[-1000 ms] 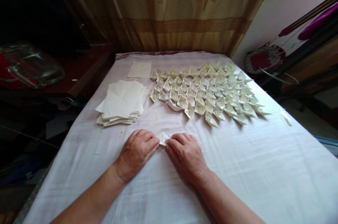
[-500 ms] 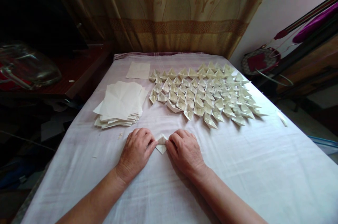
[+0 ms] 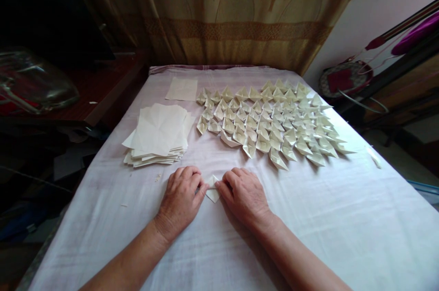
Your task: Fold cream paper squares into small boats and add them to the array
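Note:
A small folded piece of white paper (image 3: 213,194), diamond-shaped with a crease across it, lies on the cloth between my hands. My left hand (image 3: 181,199) pinches its left corner, thumb on top and the other fingers curled. On the opposite corner, the thumb and curled fingers of my right hand (image 3: 245,195) close in the same way. Beyond my left hand rises a stack of square paper sheets (image 3: 157,129). Rows of folded paper boats (image 3: 264,122) spread over the cloth beyond my right hand.
One loose paper square (image 3: 182,88) lies behind the stack. A white cloth (image 3: 192,254) covers the table, with paper scraps (image 3: 157,177) at left. A dark red side table (image 3: 92,103) holds a glass jar (image 3: 37,81). A patterned curtain (image 3: 219,30) hangs behind.
The view has shifted slightly. Both hands keep their pinch on the folded paper, and my right thumb sits a little further over its edge. The stack and boats are unchanged.

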`<action>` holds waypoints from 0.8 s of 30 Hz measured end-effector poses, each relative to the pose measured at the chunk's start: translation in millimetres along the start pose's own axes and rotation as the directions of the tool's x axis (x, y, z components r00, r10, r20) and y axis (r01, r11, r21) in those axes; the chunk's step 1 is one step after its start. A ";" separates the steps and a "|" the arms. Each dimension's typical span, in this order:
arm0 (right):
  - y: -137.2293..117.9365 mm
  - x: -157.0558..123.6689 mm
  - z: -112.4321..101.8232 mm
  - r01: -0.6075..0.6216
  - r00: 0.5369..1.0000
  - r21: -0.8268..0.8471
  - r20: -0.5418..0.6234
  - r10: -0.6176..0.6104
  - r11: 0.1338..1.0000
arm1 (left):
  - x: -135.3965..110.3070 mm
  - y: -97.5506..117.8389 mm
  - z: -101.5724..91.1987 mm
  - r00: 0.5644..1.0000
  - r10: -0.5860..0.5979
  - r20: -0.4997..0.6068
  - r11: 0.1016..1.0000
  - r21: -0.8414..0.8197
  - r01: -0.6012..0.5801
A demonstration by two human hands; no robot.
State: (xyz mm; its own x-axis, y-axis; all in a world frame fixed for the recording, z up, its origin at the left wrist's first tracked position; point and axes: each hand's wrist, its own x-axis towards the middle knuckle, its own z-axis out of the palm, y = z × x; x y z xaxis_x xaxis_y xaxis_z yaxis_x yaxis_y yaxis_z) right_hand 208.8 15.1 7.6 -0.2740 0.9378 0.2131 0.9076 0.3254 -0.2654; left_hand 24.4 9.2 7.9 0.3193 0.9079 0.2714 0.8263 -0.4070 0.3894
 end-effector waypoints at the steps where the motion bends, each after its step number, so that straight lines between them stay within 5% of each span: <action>1: 0.1 0.7 -0.1 0.002 1.000 0.001 0.000 -0.002 1.000 | 0.2 0.6 0.7 1.000 -0.001 -0.004 1.000 0.012 0.001; 24: 1.0 -1.0 6.2 -0.005 0.997 0.057 -0.072 0.009 0.998 | 4.7 0.8 3.2 0.991 -0.089 0.099 0.996 0.004 0.089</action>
State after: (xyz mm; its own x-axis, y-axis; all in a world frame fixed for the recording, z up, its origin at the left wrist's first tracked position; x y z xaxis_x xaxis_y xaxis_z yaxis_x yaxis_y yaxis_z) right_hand 208.0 15.2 1.3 -0.2422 0.9297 0.2777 0.8891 0.3272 -0.3200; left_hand 28.0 13.5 6.7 0.2884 0.9461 0.1474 0.8534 -0.3238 0.4086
